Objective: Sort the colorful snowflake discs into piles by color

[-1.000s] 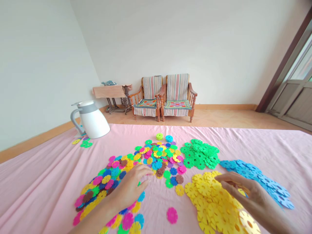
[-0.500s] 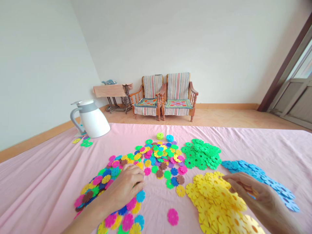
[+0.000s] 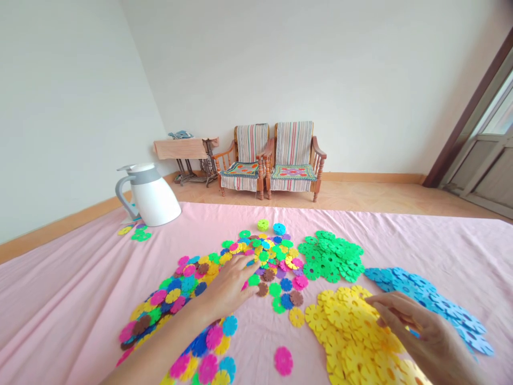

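Note:
A mixed heap of coloured flower-shaped plastic discs (image 3: 188,289) covers the middle left of the pink cloth (image 3: 80,289). My left hand (image 3: 226,286) reaches forward over this heap, fingers stretched out and touching discs near its middle. A yellow pile (image 3: 348,331) lies at the front right, and my right hand (image 3: 420,334) rests on it with fingers curled; what they hold, if anything, is hidden. Behind lie a green pile (image 3: 331,256) and, to the right, a blue pile (image 3: 428,299). A single pink disc (image 3: 283,360) lies alone at the front.
A white jug (image 3: 148,195) stands at the back left of the cloth, with a few loose discs (image 3: 136,232) beside it. Beyond the cloth are two wooden armchairs (image 3: 272,160), a small table (image 3: 186,155) and a door (image 3: 481,149) at right.
My left hand has pulled back a little and then reached forward again over the mixed heap. My right hand has stayed on the yellow pile, shifting slightly toward me.

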Demonstrator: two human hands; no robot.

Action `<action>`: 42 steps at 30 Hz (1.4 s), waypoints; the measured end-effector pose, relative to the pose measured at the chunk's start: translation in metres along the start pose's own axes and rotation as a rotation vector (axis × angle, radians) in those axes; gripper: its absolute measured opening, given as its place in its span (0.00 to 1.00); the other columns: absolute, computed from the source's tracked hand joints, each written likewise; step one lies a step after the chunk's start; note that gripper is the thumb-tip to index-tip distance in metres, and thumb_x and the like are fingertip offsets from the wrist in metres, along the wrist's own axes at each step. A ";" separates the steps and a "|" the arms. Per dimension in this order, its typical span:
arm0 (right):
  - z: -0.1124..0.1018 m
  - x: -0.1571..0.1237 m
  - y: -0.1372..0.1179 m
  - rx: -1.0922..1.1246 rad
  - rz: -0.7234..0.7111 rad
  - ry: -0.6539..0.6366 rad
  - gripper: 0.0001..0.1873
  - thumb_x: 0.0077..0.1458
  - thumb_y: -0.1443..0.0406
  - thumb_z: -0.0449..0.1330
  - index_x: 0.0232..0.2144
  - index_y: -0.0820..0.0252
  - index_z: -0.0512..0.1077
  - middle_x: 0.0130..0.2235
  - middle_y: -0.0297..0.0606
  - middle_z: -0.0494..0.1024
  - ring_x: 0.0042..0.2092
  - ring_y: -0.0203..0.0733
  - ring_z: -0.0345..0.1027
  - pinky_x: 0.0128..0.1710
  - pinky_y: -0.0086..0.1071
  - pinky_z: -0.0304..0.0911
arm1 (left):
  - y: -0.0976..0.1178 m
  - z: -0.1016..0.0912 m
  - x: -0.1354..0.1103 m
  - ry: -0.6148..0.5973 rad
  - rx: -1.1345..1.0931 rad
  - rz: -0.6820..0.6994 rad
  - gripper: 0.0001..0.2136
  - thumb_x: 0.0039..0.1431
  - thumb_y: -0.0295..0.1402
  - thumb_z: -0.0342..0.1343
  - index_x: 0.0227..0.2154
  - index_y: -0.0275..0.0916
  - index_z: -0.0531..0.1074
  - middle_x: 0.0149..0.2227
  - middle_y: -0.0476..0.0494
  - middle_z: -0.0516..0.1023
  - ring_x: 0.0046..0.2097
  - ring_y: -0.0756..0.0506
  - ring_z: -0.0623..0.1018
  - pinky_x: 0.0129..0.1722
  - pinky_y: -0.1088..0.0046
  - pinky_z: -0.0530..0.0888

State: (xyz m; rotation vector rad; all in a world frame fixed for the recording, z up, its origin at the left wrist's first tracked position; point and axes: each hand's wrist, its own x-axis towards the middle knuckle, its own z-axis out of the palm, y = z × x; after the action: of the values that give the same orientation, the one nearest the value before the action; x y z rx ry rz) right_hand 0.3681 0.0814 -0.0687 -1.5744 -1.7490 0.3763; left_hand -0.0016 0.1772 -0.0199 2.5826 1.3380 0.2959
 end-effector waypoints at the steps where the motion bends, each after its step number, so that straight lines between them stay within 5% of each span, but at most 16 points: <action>1: 0.000 0.000 0.001 0.000 0.001 0.002 0.15 0.53 0.55 0.56 0.36 0.55 0.77 0.36 0.37 0.80 0.30 0.39 0.76 0.31 0.26 0.72 | 0.001 -0.004 -0.006 -0.031 -0.012 0.031 0.21 0.57 0.34 0.55 0.54 0.44 0.67 0.59 0.39 0.64 0.61 0.37 0.61 0.59 0.54 0.60; 9: 0.001 0.001 0.003 -0.029 -0.016 -0.006 0.15 0.54 0.54 0.55 0.35 0.54 0.77 0.34 0.37 0.80 0.29 0.39 0.75 0.29 0.25 0.72 | -0.005 -0.035 -0.052 -0.145 -0.139 0.167 0.09 0.60 0.33 0.52 0.39 0.44 0.77 0.47 0.44 0.76 0.50 0.43 0.72 0.52 0.66 0.66; 12: 0.001 0.001 0.001 -0.026 -0.030 -0.007 0.15 0.55 0.54 0.55 0.36 0.54 0.77 0.34 0.36 0.80 0.29 0.38 0.75 0.29 0.25 0.72 | -0.003 -0.034 -0.040 -0.143 -0.144 0.144 0.10 0.61 0.30 0.50 0.38 0.42 0.77 0.41 0.45 0.78 0.44 0.45 0.75 0.48 0.69 0.68; 19: 0.001 -0.002 -0.004 -0.029 -0.007 0.041 0.15 0.54 0.55 0.54 0.36 0.54 0.76 0.34 0.35 0.79 0.29 0.38 0.75 0.31 0.27 0.71 | 0.017 -0.006 0.013 -0.005 -0.023 0.215 0.20 0.56 0.20 0.49 0.50 0.43 0.69 0.51 0.43 0.72 0.52 0.43 0.70 0.52 0.65 0.67; 26: 0.001 -0.003 -0.002 -0.033 0.022 0.032 0.16 0.54 0.54 0.53 0.35 0.54 0.76 0.33 0.36 0.78 0.29 0.38 0.74 0.31 0.27 0.70 | 0.012 0.010 0.028 0.048 0.034 0.337 0.10 0.63 0.27 0.46 0.39 0.40 0.74 0.39 0.43 0.76 0.44 0.45 0.73 0.45 0.69 0.69; 32: -0.004 -0.002 -0.010 -0.009 0.032 0.066 0.17 0.55 0.52 0.53 0.34 0.53 0.76 0.32 0.35 0.78 0.30 0.38 0.74 0.31 0.26 0.69 | 0.032 0.011 0.027 0.294 -0.231 0.055 0.12 0.64 0.30 0.45 0.32 0.37 0.74 0.33 0.44 0.76 0.38 0.46 0.74 0.40 0.71 0.69; 34: -0.006 -0.001 -0.011 0.000 0.037 0.079 0.17 0.55 0.51 0.53 0.34 0.53 0.76 0.32 0.34 0.78 0.30 0.37 0.74 0.30 0.26 0.69 | 0.053 0.015 0.028 0.238 -0.454 -0.039 0.11 0.62 0.32 0.46 0.31 0.36 0.74 0.29 0.46 0.75 0.33 0.48 0.74 0.33 0.74 0.70; 38: -0.006 -0.001 -0.007 0.012 0.070 0.083 0.18 0.54 0.50 0.53 0.34 0.53 0.76 0.32 0.34 0.78 0.30 0.38 0.74 0.30 0.26 0.70 | 0.102 0.033 0.029 -0.101 -0.843 -0.090 0.11 0.59 0.33 0.49 0.31 0.32 0.75 0.23 0.48 0.72 0.25 0.49 0.75 0.25 0.77 0.69; 42: -0.004 -0.003 -0.002 0.016 0.084 0.052 0.18 0.55 0.50 0.52 0.35 0.53 0.75 0.34 0.34 0.78 0.30 0.37 0.75 0.32 0.26 0.70 | 0.129 0.044 0.026 -0.209 -1.001 -0.101 0.17 0.58 0.30 0.48 0.49 0.31 0.70 0.38 0.39 0.77 0.29 0.48 0.78 0.27 0.75 0.73</action>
State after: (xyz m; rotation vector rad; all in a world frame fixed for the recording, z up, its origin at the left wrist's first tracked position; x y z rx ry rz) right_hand 0.3694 0.0771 -0.0649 -1.6360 -1.6405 0.3859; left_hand 0.1249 0.1215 -0.0234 1.6475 0.8924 0.4993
